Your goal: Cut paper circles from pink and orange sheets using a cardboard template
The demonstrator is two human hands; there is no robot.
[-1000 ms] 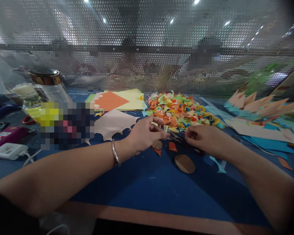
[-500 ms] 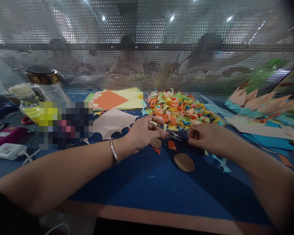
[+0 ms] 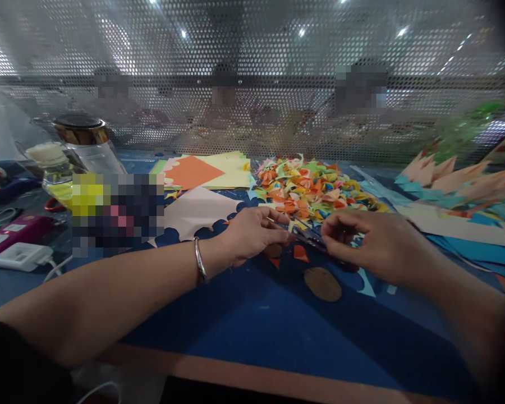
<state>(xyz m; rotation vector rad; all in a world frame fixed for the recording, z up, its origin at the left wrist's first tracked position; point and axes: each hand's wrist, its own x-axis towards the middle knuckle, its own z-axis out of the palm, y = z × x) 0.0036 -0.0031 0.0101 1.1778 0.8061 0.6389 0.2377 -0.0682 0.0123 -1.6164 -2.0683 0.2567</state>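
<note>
My left hand (image 3: 255, 235), with a bangle at the wrist, pinches a small pale yellow piece of paper (image 3: 292, 225) between thumb and fingers. My right hand (image 3: 357, 238) is closed around a pair of scissors (image 3: 307, 234), whose thin metal blades point left toward that paper. The handles are mostly hidden by my fingers and shadow. Below the hands lie a brown oval piece of card (image 3: 323, 283) and a small red-orange paper scrap (image 3: 301, 253). A second brown piece (image 3: 273, 251) sits partly under my left hand.
Behind my hands is a heap of colourful folded paper pieces (image 3: 311, 188). Stacked paper sheets (image 3: 231, 171) and a scallop-cut pale sheet (image 3: 189, 213) lie to the left. Bottles (image 3: 96, 154) and a white charger (image 3: 23, 257) stand farther left; peach paper spikes (image 3: 450, 174) are at right.
My right hand has moved slightly left, closer to my left hand, and its fingers have opened a little around the scissors. The whole view has shifted slightly.
</note>
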